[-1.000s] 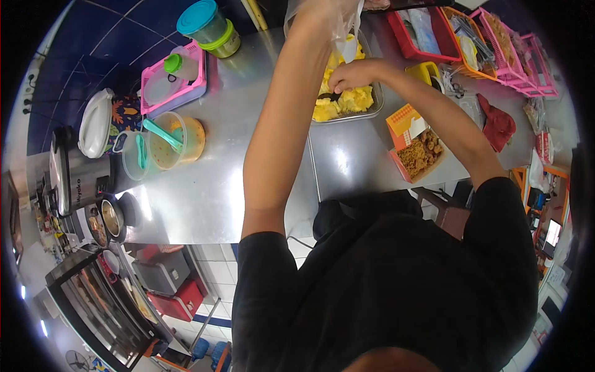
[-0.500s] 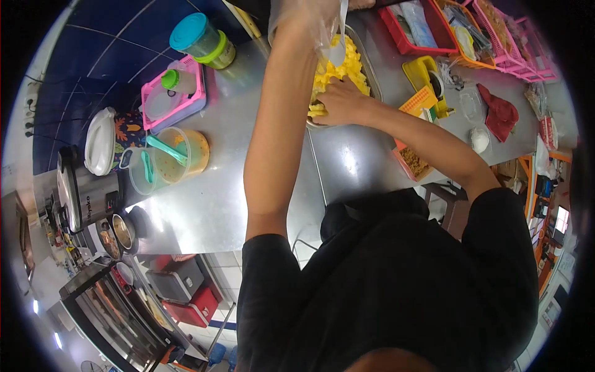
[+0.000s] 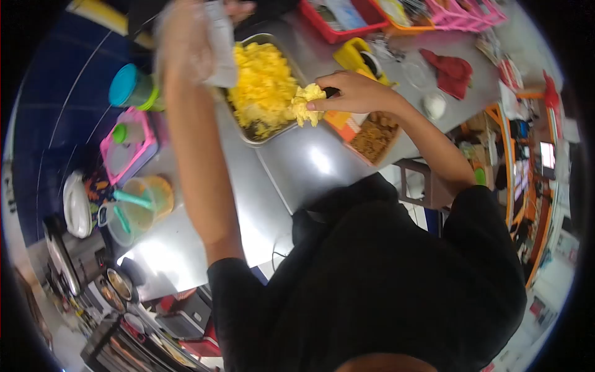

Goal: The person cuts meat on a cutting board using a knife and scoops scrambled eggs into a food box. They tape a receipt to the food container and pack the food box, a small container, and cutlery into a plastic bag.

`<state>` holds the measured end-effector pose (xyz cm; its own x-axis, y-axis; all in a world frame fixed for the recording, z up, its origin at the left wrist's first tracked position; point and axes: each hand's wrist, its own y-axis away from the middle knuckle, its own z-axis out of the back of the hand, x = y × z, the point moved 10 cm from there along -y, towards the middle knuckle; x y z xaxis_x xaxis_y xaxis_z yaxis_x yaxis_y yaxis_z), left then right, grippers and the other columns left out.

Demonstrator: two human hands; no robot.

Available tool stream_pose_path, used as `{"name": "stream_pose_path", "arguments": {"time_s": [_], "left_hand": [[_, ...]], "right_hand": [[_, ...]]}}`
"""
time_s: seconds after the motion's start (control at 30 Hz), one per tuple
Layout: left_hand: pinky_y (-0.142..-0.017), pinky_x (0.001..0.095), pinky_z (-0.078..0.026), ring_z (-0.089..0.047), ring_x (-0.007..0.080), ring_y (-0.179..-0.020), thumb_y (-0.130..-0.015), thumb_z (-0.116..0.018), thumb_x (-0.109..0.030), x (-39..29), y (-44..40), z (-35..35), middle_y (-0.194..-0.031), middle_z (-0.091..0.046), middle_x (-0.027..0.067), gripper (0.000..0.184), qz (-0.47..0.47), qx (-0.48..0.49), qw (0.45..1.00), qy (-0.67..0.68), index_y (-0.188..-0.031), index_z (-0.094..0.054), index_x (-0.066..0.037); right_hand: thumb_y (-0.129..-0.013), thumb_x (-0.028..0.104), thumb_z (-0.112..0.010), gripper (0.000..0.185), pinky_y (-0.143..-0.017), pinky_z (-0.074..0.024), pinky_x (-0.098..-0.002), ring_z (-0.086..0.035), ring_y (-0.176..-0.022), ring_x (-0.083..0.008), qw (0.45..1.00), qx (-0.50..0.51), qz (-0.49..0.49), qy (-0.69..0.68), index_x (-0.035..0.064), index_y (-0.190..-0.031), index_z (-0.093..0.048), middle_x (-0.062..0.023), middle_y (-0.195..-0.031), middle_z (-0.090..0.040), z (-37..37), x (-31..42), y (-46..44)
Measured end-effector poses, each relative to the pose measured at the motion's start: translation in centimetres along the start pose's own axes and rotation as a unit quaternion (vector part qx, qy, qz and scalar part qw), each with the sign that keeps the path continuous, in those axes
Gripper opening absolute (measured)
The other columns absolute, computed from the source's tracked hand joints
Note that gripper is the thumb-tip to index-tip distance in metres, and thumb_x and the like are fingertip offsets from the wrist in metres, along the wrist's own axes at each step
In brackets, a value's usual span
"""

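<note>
A metal tray (image 3: 299, 60) holds a heap of yellow, scrambled-egg-like food (image 3: 263, 80). My right hand (image 3: 347, 93) is closed around a clump of the yellow food (image 3: 307, 105), held just off the tray's right edge. My left hand (image 3: 184, 46) is raised at the upper left, past the tray's left side. It is smeared by motion, and its fingers cannot be made out. Clear plastic (image 3: 220, 46), perhaps a bag, hangs at that hand.
Below my right hand lies an open box of brown crumbly food (image 3: 374, 139). A red basket (image 3: 341, 34) and a yellow tape dispenser-like object (image 3: 353, 56) stand behind. Clear tubs (image 3: 152, 198) and a pink basket (image 3: 127, 152) sit left. Another person's hand (image 3: 238, 9) shows at the top.
My right hand has come out of the yellow food in the tray and moved right with a clump. My left hand, with the plastic, has swung left from above the tray. The view has shifted.
</note>
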<state>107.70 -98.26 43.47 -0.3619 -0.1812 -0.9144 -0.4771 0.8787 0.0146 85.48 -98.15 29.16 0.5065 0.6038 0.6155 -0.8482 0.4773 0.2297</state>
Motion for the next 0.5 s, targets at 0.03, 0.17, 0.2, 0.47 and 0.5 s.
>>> {"name": "stream_pose_path", "arguments": {"time_s": [0.03, 0.17, 0.2, 0.47, 0.5], "left_hand": [[-0.065, 0.0354, -0.062, -0.057, 0.0155, -0.055, -0.095, -0.060, -0.020, -0.4, 0.8, -0.5, -0.071, -0.059, 0.0046, 0.014, -0.021, -0.005, 1.000, 0.013, -0.095, -0.062, -0.006], [-0.064, 0.0351, -0.059, -0.057, 0.0156, -0.057, -0.096, -0.061, -0.020, 2.8, -4.5, 3.9, -0.070, -0.059, 0.0037, 0.012, 0.026, 0.071, 0.984, 0.158, -0.090, -0.061, -0.010], [-0.064, 0.0350, -0.059, -0.057, 0.0156, -0.057, -0.097, -0.061, -0.020, 4.1, -5.6, 4.4, -0.070, -0.059, 0.0035, 0.013, 0.075, 0.104, 0.965, 0.227, -0.089, -0.061, -0.010], [-0.085, 0.0373, -0.060, -0.054, 0.0170, -0.070, -0.101, -0.058, -0.019, 0.9, -1.2, -0.9, -0.079, -0.054, 0.0076, 0.021, -0.006, 0.182, 0.979, 0.090, -0.098, -0.056, 0.002], [-0.088, 0.0399, -0.061, -0.052, 0.0169, -0.072, -0.101, -0.056, -0.015, 0.6, -0.8, -0.8, -0.079, -0.050, 0.0072, 0.018, -0.027, 0.156, 0.984, 0.081, -0.098, -0.054, 0.002]], "right_hand": [[-0.093, 0.056, -0.067, 0.056, -0.071, -0.0482, -0.0388, -0.060, -0.075, -0.0298, 0.999, -0.015, 0.008, -0.030, -0.0002, -0.100, -0.068, -0.0165, -0.080, -0.062, 0.9, -0.6, 1.9], [-0.094, 0.053, -0.068, 0.054, -0.072, -0.0500, -0.0408, -0.067, -0.082, -0.0319, 0.995, -0.047, -0.088, 0.010, 0.0005, -0.106, -0.069, -0.0187, -0.086, -0.068, 2.1, -6.1, 10.6], [-0.094, 0.053, -0.068, 0.054, -0.072, -0.0500, -0.0408, -0.067, -0.082, -0.0319, 0.995, -0.043, -0.089, 0.009, 0.0005, -0.106, -0.069, -0.0187, -0.086, -0.068, 1.9, -6.7, 12.4], [-0.091, 0.050, -0.068, 0.049, -0.076, -0.0542, -0.0466, -0.067, -0.094, -0.0353, 0.933, -0.210, -0.257, 0.137, 0.0058, -0.111, -0.068, -0.0178, -0.096, -0.070, -3.5, -15.2, 18.4], [-0.091, 0.050, -0.068, 0.049, -0.076, -0.0542, -0.0466, -0.067, -0.094, -0.0353, 0.934, -0.211, -0.255, 0.133, 0.0058, -0.111, -0.068, -0.0178, -0.096, -0.070, -5.1, -15.5, 18.1]]}}
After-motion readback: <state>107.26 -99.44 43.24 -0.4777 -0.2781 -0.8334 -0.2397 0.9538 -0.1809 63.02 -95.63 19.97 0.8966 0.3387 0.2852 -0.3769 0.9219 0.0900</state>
